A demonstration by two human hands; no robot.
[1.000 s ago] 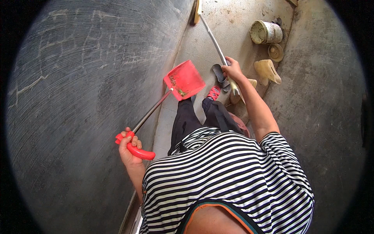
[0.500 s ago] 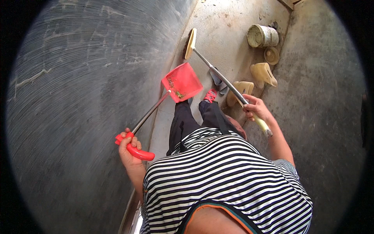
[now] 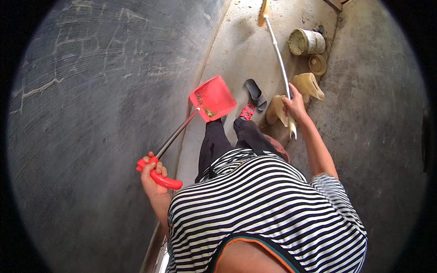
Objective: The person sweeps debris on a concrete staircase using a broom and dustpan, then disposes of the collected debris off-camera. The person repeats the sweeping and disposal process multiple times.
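Observation:
My left hand (image 3: 153,176) is closed round the red handle of a long-handled dustpan (image 3: 219,96). The red pan rests on the floor by my feet, next to the left wall, with bits of green and brown debris in it. My right hand (image 3: 295,105) grips the pale lower end of a broom's long shaft (image 3: 278,54). The broom's yellowish head (image 3: 265,10) is far forward near the top edge, partly cut off and blurred, and apart from the dustpan.
A dark slipper (image 3: 256,94) lies ahead of my red shoe (image 3: 246,112). Beige boots (image 3: 308,86), a round shallow container (image 3: 317,64) and a dirty white bucket (image 3: 307,42) stand along the right wall. A dark grey wall (image 3: 91,113) rises close on my left.
My right hand has moved forward and the broom has swung away to the far right, off from beside the dustpan. The dustpan and my left hand stay nearly where they were.

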